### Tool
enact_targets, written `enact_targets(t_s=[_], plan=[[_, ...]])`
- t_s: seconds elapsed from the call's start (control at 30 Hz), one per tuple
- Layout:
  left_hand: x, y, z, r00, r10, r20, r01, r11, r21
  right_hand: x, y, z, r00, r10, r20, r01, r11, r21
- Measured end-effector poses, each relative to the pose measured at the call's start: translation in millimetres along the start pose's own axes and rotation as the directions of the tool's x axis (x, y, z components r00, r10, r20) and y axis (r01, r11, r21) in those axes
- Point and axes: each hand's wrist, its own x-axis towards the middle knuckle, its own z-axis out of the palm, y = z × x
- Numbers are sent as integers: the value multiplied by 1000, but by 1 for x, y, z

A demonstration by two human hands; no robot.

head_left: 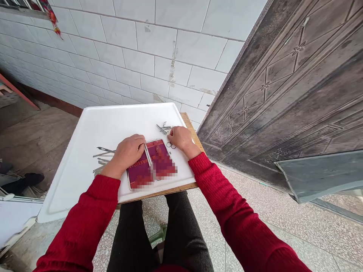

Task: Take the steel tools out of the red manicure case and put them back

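Note:
A manicure case point(138, 172) lies unfolded on a white board, its lining purple and red with a row of loops. Part of its lower area is pixelated. My left hand point(129, 151) is closed at the case's upper edge by the pale spine, fingers bent and partly hidden. Past the case's right half, my right hand point(181, 138) has its fingers drawn together low over the board; anything between them is hidden. Just beside it are small scissors point(171, 145) with dark finger rings and metal nail clippers point(162, 129). Several slim metal tools point(102, 153) lie left of my left hand.
The white board point(93, 124) rests on a wooden table point(188, 121). A tiled wall point(121, 49) rises behind it, and a dark patterned metal door point(278, 87) stands at the right. My legs point(130, 234) are below the near edge.

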Motion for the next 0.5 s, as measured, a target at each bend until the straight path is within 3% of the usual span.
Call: enact_targets(t_s=[0.5], plan=[[-1, -12, 3, 999, 37, -9, -37, 999, -38, -1, -4, -6, 998, 19, 57, -19, 1000, -15]])
